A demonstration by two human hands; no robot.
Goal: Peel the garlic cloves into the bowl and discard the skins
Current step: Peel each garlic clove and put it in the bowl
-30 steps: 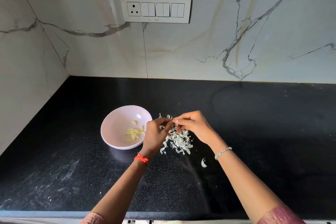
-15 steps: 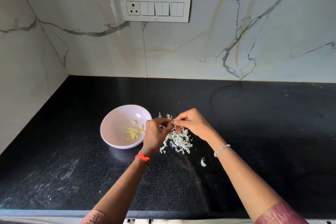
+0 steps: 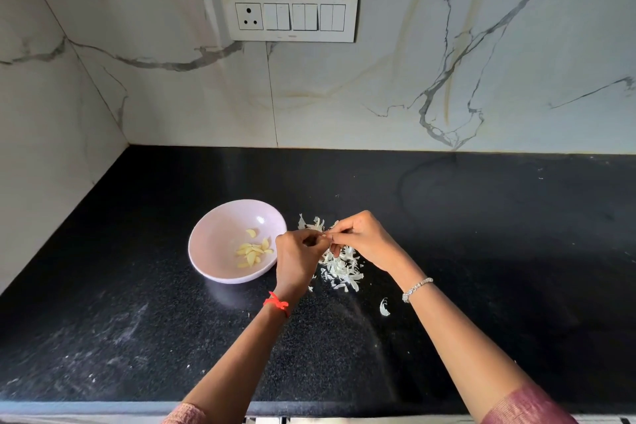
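left hand (image 3: 296, 261), right hand (image 3: 364, 241) hardly moved, both pinching tiny piece (image 3: 323, 235) above skin pile (image 3: 340, 268); bowl (image 3: 220, 234) just left

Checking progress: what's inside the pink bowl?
Peeled garlic cloves lie toward the right side of the bowl; nothing else shows inside. The left hand hides a sliver of its right edge.

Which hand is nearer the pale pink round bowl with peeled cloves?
Left. The left hand is at the right rim of the pale pink round bowl; the right hand is farther right, over the white garlic skins. Both pinch a small garlic clove.
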